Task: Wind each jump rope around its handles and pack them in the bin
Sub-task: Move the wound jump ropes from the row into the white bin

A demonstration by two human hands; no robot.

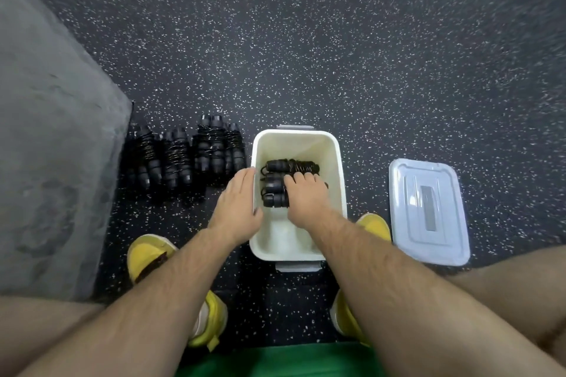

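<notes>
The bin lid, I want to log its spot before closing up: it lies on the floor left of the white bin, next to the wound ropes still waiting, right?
Not quite. In the head view the bin lid lies on the floor right of the white bin, apart from it. The wound ropes still waiting sit on the bin's left, away from the lid.

We see even, fairly bright light from overhead, with soft shadows beside the bin (337, 162). The speckled floor (337, 40) smears toward 12 and 2 o'clock; wide-angle distortion bends the edges.
</notes>
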